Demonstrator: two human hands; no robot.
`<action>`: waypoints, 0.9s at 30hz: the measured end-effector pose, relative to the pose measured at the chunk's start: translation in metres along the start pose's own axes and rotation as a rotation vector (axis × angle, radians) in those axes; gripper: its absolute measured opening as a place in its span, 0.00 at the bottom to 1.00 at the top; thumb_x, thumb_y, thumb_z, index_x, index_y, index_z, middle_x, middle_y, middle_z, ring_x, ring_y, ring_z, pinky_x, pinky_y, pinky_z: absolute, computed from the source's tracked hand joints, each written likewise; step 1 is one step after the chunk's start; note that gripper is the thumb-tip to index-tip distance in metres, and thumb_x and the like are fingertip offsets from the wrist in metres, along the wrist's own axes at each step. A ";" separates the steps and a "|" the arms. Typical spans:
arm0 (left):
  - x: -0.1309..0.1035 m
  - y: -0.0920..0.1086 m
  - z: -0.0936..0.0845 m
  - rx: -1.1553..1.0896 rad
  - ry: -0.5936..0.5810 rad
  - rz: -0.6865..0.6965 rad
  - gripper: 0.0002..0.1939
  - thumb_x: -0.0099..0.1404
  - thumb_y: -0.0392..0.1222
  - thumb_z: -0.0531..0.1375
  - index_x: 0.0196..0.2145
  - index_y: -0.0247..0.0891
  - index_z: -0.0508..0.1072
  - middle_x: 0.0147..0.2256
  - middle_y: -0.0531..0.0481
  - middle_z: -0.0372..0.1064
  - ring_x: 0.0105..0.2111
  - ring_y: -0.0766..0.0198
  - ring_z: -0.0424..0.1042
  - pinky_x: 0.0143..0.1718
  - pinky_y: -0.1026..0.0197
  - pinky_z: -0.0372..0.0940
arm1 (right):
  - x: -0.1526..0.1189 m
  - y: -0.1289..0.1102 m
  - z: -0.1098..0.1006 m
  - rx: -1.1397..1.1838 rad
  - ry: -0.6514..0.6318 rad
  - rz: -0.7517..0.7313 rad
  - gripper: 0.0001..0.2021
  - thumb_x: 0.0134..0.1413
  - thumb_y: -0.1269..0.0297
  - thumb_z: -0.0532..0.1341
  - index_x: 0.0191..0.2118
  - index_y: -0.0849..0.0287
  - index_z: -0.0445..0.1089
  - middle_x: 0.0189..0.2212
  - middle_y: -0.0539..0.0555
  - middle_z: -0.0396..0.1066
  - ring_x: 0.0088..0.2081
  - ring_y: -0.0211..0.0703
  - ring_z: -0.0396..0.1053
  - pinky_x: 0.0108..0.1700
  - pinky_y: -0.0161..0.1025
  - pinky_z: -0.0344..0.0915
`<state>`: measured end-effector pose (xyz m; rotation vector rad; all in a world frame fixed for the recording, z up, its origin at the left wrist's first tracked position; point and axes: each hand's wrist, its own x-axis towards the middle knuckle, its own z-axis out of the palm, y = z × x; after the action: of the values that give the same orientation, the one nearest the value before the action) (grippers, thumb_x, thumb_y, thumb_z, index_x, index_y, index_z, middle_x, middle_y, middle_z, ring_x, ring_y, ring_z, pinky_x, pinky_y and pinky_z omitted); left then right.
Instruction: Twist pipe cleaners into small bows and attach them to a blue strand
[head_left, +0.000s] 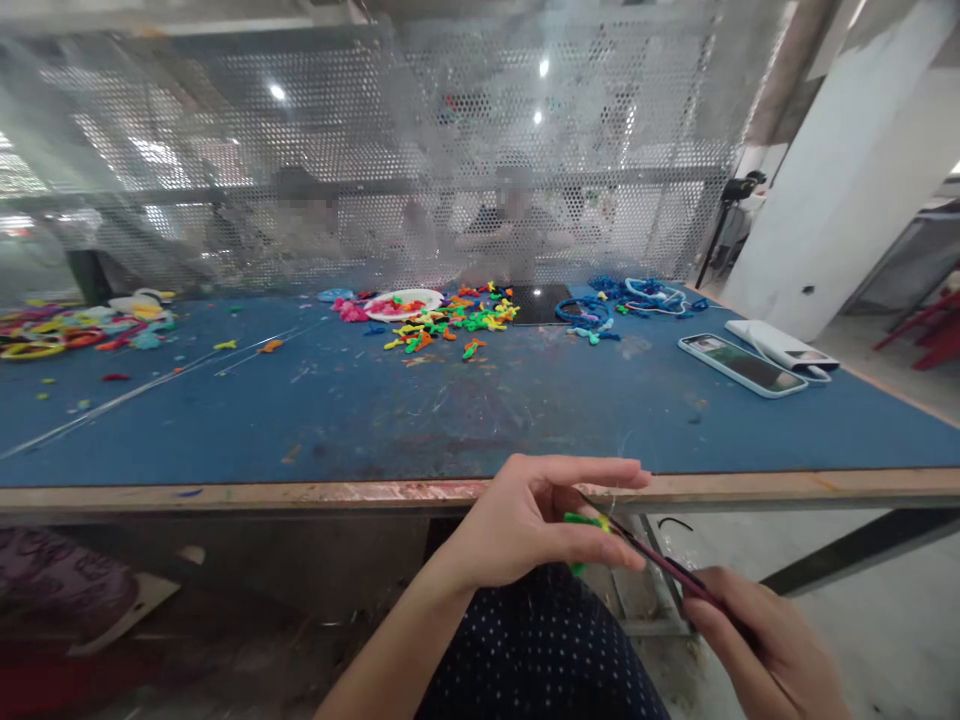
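Observation:
In the head view, my left hand (517,525) is over my lap, just in front of the table edge. Its index finger reaches out straight, while the thumb and curled fingers hold a small green and yellow piece (583,519), partly hidden. My right hand (761,635), lower and to the right, is wrapped round a slim dark-red tool (675,570). The tool's thin tip meets the piece at my left hand. Whether the tool is scissors or tweezers I cannot tell.
Across the blue tabletop (360,420) lie a pile of small coloured pieces (484,318), a white plate (427,298), blue coils (585,313), a phone (742,365) and a power bank (784,345). A perforated screen (420,150) stands behind, with people beyond it.

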<state>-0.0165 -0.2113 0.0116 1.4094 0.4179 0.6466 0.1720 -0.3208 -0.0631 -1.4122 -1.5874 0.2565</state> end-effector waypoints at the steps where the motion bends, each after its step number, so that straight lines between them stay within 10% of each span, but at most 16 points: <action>1: 0.000 0.001 0.002 0.039 0.017 0.009 0.22 0.53 0.35 0.69 0.47 0.42 0.76 0.45 0.44 0.76 0.31 0.64 0.76 0.29 0.67 0.67 | -0.001 0.000 0.000 -0.012 0.011 -0.017 0.18 0.62 0.53 0.53 0.25 0.55 0.68 0.15 0.47 0.63 0.18 0.36 0.61 0.22 0.32 0.55; 6: 0.004 0.006 0.011 0.415 -0.007 0.077 0.07 0.60 0.38 0.63 0.35 0.34 0.80 0.29 0.47 0.77 0.30 0.65 0.75 0.36 0.68 0.66 | -0.003 -0.003 0.003 -0.039 0.045 -0.022 0.20 0.62 0.53 0.52 0.23 0.56 0.67 0.16 0.49 0.63 0.18 0.39 0.62 0.23 0.34 0.56; 20: 0.015 -0.013 0.023 1.156 -0.148 0.284 0.15 0.69 0.40 0.50 0.28 0.35 0.70 0.28 0.49 0.68 0.30 0.63 0.66 0.35 0.63 0.60 | -0.004 0.001 0.025 0.285 -0.097 0.270 0.17 0.62 0.54 0.52 0.52 0.54 0.64 0.35 0.53 0.72 0.33 0.41 0.70 0.37 0.35 0.68; 27: 0.011 -0.017 0.022 0.959 -0.161 0.283 0.14 0.63 0.40 0.55 0.21 0.35 0.66 0.23 0.53 0.63 0.24 0.68 0.62 0.27 0.67 0.56 | 0.003 -0.011 0.009 0.320 -0.319 0.405 0.17 0.57 0.48 0.56 0.33 0.56 0.73 0.25 0.53 0.69 0.30 0.44 0.67 0.33 0.36 0.66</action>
<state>0.0081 -0.2216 -0.0014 2.4486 0.4199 0.5667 0.1587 -0.3176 -0.0586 -1.4740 -1.4111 0.9739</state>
